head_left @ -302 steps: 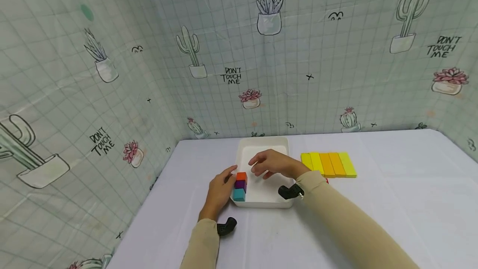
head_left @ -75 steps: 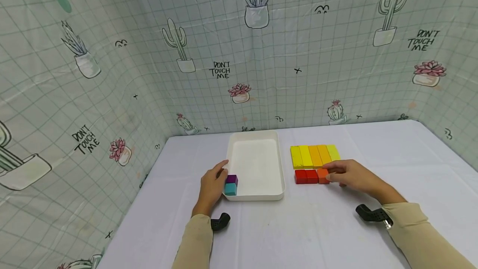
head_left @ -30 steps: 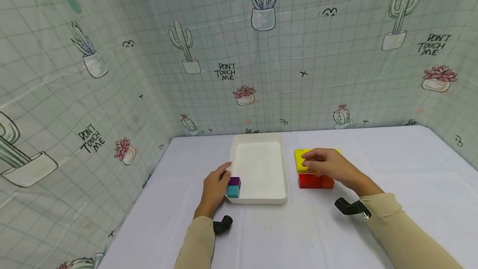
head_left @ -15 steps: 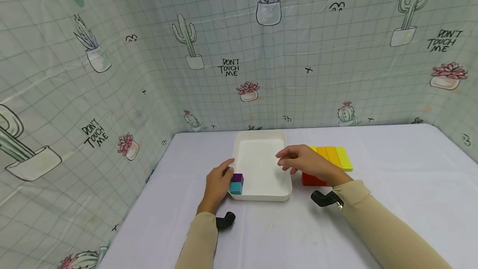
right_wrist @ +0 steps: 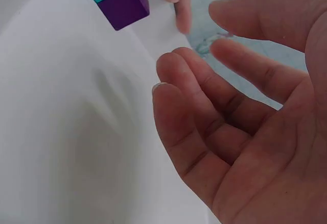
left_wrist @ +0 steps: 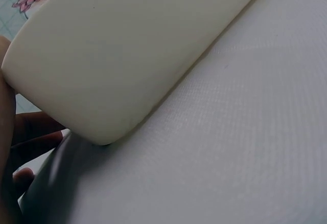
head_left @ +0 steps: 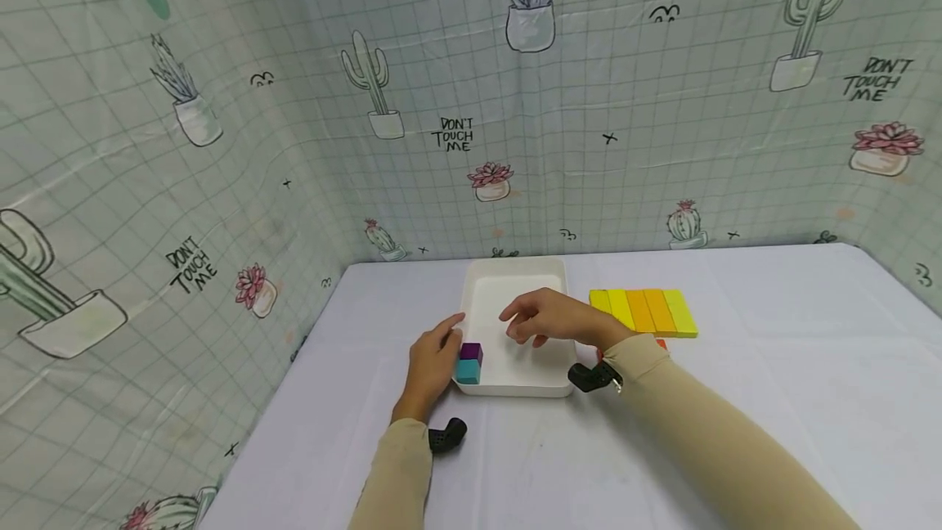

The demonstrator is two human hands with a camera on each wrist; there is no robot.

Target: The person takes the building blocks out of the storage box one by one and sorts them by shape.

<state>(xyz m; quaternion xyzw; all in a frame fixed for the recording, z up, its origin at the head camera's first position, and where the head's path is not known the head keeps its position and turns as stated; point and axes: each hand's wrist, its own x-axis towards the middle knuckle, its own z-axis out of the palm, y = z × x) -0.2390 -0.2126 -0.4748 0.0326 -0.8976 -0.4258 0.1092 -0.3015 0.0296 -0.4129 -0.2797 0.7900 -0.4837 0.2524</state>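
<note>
My left hand (head_left: 429, 362) grips the left rim of the white tray (head_left: 515, 390); in the left wrist view its fingers (left_wrist: 38, 127) lie along the tray's outer wall. Just beside its thumb, inside the tray's near-left corner, a purple cube (head_left: 471, 348) and a teal cube (head_left: 468, 371) sit one behind the other, the teal one nearer me. My right hand (head_left: 548, 319) hovers over the tray's middle, to the right of the cubes. In the right wrist view its fingers (right_wrist: 176, 117) are loosely bent, thumb apart, nothing between them.
To the tray's right lies a row of yellow and orange blocks (head_left: 642, 311) side by side. In front of it a red piece (head_left: 661, 343) peeks out, mostly hidden by my right wrist and sleeve. A white cloth covers the table (head_left: 795, 334); a cactus-print curtain hangs behind.
Earlier, an orange cube left the tray and was set beside the red blocks. Since then my right hand has come leftward over the tray, empty. The left hand keeps its place.
</note>
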